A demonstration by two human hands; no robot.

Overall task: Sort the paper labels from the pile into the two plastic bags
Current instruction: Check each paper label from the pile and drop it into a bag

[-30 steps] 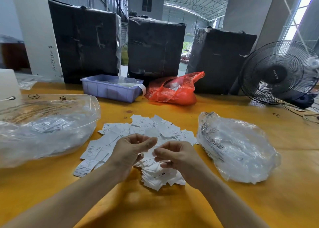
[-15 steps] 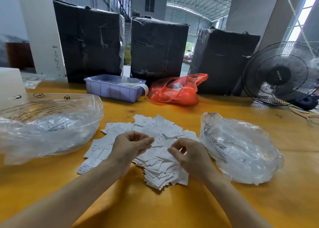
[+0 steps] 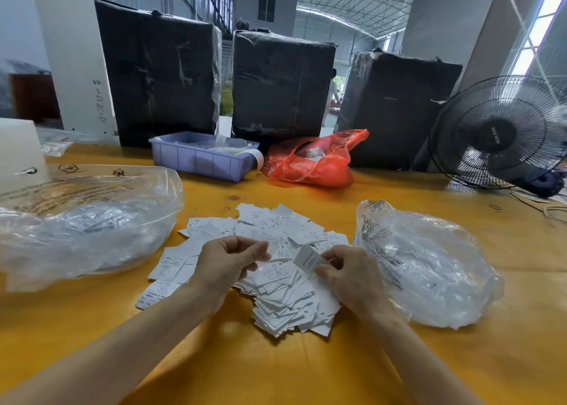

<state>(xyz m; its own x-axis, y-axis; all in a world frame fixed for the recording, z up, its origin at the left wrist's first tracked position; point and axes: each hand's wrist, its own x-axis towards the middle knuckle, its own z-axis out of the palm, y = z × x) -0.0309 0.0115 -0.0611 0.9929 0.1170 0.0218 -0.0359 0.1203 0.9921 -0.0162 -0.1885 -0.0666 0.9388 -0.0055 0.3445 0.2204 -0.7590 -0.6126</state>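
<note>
Bare table (image 3: pixel 306 371) near the front edge. Label pile (image 3: pixel 270 266) mid-table, hemmed by left bag (image 3: pixel 86 220) and right bag (image 3: pixel 429 266). Behind: tray (image 3: pixel 199 162), red bag (image 3: pixel 313 162), fan (image 3: pixel 497 134).

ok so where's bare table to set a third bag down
Bare table runs along the near edge, under the forearms in front of the pile. Another strip lies between the pile and the blue tray and red bag. The far right corner by the fan has cables. Crowded: the pile nearly meets the left bag and right bag.
</note>
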